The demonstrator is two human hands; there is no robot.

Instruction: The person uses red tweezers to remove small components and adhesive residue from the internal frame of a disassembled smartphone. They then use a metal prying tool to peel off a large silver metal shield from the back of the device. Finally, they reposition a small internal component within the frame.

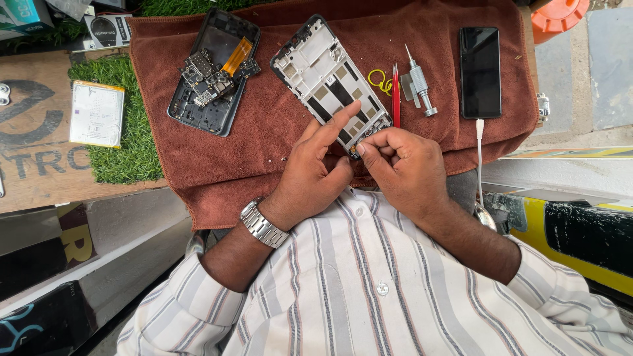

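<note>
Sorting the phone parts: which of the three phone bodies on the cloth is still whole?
The black phone at far right, closed and cabled; the other two lie opened.

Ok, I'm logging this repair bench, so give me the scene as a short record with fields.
Surface: brown towel
Left hand: index finger laid on white phone frame
Right hand: fingers pinch small part at the frame's near end
Also on towel: dark back shell with loose boards, red tool, silver tool, black phone
</note>
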